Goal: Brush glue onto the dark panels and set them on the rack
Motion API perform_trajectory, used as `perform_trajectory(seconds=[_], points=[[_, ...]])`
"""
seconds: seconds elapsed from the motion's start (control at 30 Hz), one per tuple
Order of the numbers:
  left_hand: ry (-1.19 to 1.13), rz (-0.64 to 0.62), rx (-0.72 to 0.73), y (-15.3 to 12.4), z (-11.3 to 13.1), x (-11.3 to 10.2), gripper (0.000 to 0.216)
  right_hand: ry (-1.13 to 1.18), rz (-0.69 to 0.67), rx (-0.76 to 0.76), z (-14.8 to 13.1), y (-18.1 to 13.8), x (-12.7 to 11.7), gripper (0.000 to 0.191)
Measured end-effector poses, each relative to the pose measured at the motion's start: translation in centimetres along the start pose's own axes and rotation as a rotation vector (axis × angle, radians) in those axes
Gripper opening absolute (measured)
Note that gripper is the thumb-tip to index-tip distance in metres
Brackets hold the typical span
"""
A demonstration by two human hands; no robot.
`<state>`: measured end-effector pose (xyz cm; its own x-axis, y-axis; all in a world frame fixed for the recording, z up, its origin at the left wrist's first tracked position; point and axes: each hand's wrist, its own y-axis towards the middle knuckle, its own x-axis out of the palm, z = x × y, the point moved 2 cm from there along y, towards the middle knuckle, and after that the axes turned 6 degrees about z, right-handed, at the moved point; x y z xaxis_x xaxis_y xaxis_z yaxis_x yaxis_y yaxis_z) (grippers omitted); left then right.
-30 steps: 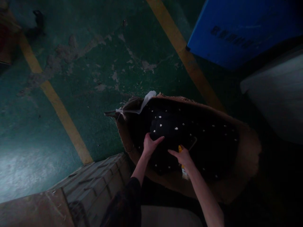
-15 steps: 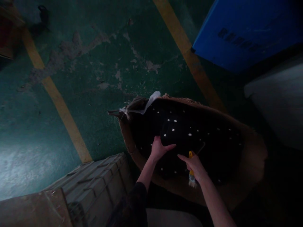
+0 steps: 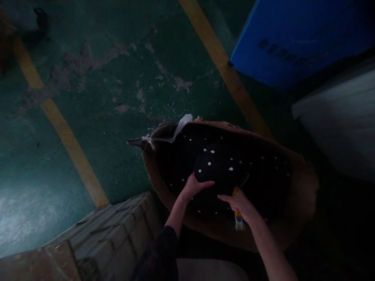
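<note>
A large brown container with a ragged rim (image 3: 303,183) stands below me, its inside almost black and dotted with small white spots. My left hand (image 3: 191,188) reaches into it, thumb stretched to the right, the fingers curled out of sight against a black piece with white spots (image 3: 209,164). The outline of that piece is lost in the dark. My right hand (image 3: 241,203) is closed round a paintbrush with a yellow handle (image 3: 234,192), bristles pointing back towards me. A thin bent metal rod (image 3: 245,180) sticks out beyond this hand; whether the hand holds it I cannot tell.
A white strip and twine (image 3: 183,125) are tied at the container's left corner. A caged white crate (image 3: 117,230) stands at lower left, a brown board (image 3: 43,263) beside it. A blue bin (image 3: 287,43) and a pale container (image 3: 336,121) are on the right. Yellow lines (image 3: 70,144) cross the green floor.
The whole view has shifted, so most things appear farther left. Both hands keep nearly the same pose, and the paintbrush stays in my right hand. The black piece moves along with my left hand.
</note>
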<state>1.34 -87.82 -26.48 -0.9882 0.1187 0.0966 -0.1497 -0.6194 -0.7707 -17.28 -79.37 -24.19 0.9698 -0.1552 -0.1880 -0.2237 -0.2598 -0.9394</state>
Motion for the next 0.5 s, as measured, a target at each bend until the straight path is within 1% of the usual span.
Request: perform_trajectory(seconds=[0.07, 0.13, 0.17, 0.23, 0.4, 0.5], points=[[0.0, 0.039, 0.019, -0.2, -0.4, -0.1, 0.087, 0.032, 0.017, -0.02, 0.1, -0.3, 0.1, 0.063], [-0.016, 0.097, 0.028, -0.6, -0.8, -0.4, 0.094, 0.096, 0.005, -0.083, 0.1, -0.9, 0.4, 0.066], [-0.038, 0.102, 0.027, -0.9, -1.0, -0.6, 0.096, 0.12, -0.007, -0.126, 0.0, -1.4, 0.6, 0.067], [-0.102, 0.058, 0.007, -1.8, -1.1, -1.0, 0.094, 0.112, -0.024, -0.202, -0.1, -2.8, 0.7, 0.069], [-0.267, -0.159, -0.053, -5.4, -1.1, -2.0, 0.077, -0.074, -0.008, -0.312, -0.7, -7.4, 0.3, 0.069], [-0.293, -0.185, -0.018, -7.1, -1.2, -2.5, 0.079, -0.176, -0.023, -0.385, -1.4, -9.7, 0.0, 0.068]])
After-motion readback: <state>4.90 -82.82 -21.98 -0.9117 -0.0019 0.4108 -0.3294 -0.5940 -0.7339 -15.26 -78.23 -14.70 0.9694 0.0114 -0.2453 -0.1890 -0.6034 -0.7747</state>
